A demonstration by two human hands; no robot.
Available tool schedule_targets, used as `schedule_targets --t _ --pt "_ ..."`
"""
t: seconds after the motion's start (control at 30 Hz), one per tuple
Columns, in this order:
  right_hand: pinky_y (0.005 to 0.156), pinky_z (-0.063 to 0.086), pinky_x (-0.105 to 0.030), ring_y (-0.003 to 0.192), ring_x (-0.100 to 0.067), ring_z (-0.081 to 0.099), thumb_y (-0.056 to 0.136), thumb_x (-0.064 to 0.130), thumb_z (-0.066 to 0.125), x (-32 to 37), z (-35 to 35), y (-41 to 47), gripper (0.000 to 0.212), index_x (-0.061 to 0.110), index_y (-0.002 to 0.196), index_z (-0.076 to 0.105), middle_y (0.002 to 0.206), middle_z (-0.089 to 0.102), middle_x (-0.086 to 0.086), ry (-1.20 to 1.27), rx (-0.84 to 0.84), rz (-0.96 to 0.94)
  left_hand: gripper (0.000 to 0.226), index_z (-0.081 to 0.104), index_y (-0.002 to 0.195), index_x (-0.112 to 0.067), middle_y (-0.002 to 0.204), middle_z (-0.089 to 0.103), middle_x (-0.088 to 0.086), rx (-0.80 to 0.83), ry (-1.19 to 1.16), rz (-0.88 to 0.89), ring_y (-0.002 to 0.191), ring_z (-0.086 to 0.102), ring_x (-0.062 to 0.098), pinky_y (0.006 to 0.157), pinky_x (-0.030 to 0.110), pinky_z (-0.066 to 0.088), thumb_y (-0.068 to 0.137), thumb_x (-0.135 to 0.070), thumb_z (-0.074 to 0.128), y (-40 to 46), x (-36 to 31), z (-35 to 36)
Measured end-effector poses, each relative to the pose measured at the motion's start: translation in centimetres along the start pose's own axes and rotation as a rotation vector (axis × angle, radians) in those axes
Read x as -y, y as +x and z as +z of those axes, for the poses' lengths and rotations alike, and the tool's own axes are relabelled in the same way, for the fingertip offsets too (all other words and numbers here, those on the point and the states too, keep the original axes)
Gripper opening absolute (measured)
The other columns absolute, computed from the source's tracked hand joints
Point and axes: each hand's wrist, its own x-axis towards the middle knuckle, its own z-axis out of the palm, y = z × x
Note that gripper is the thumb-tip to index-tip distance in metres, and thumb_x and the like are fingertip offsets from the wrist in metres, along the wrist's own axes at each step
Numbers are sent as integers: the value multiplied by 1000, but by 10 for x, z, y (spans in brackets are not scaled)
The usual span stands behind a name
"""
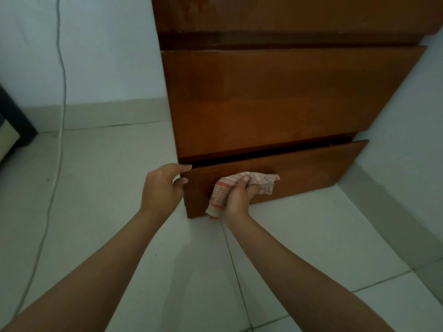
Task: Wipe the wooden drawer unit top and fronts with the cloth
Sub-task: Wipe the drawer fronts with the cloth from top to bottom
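The wooden drawer unit (275,97) stands against the wall in a corner, its brown fronts facing me. Its bottom drawer (311,173) is pulled out a little, leaving a dark gap above it. My left hand (163,185) grips the upper left corner of that drawer front, fingers over the top edge and thumb on the front. My right hand (238,200) holds a bunched white cloth with red stripes (223,190) and presses it against the left part of the bottom drawer front. One end of the cloth hangs down toward the floor.
Pale floor tiles (119,212) spread out around the unit. A thin cable (61,92) runs down the left wall and across the floor. A dark piece of furniture (14,121) juts in at the far left. The right wall (407,140) sits close beside the unit.
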Motion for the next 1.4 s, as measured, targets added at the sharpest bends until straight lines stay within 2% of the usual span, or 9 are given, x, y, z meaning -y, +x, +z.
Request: schedule_targets --t 0.1,0.2,0.3,0.5,0.67,0.8,0.93,1.13,1.4 --pt "120 6 -41 147 -21 -4 100 41 29 19 11 -23 74 15 146 -22 157 -20 -6 -200 -17 -238 29 69 106 -8 106 69 11 -5 4 -59 99 63 26 89 24 42 79 3 67 0 -4 1" --pt "120 -2 -40 144 -20 -19 100 32 32 15 26 -34 73 10 144 -22 152 -32 -7 -226 -2 -411 29 69 106 -8 108 68 11 1 -2 -106 101 62 25 88 23 42 80 3 65 0 -8 1" --pt "119 -4 -33 145 -21 -14 94 39 27 -1 32 -39 77 7 143 -23 155 -25 -13 -225 -65 -453 29 69 106 -9 108 68 10 8 -33 -140 101 62 24 88 22 42 80 3 66 0 -9 -1" --pt "114 24 -49 142 -35 20 98 42 22 -45 32 -33 70 10 147 -17 158 4 -17 -234 -138 -121 28 69 106 -10 110 67 10 29 -80 -177 104 61 23 89 23 44 81 2 66 2 -7 -3" --pt "112 24 -43 140 -34 26 101 39 22 -45 27 -32 62 9 149 -4 156 13 -14 -181 -95 14 29 68 108 -11 112 66 9 32 -84 -212 106 60 22 92 27 46 82 1 65 3 -7 -2" --pt "118 9 -44 146 -31 2 100 36 26 -29 28 -41 71 6 143 -23 156 -18 -14 -356 -57 -235 30 67 109 -11 110 66 7 27 -101 -233 100 59 16 87 23 44 81 1 66 3 -5 0" --pt "113 -13 -30 144 -25 -18 93 37 27 -6 29 -47 74 6 144 -16 153 -26 -12 -392 -35 -528 32 66 111 -10 109 66 6 28 -82 -237 94 56 8 86 22 43 80 -2 68 3 -4 1" --pt "116 3 -50 146 -28 -11 94 34 35 2 23 -44 65 15 150 10 156 -18 -5 -491 -75 -653 31 67 109 -10 108 68 7 38 -49 -254 92 60 11 83 23 44 78 -10 72 7 2 -2" --pt "110 15 -55 147 -26 -9 92 32 34 -4 28 -65 57 20 148 24 150 -21 7 -576 -5 -669 27 70 105 -9 103 70 7 80 -40 -237 83 60 9 79 20 42 78 -11 72 10 3 -12"
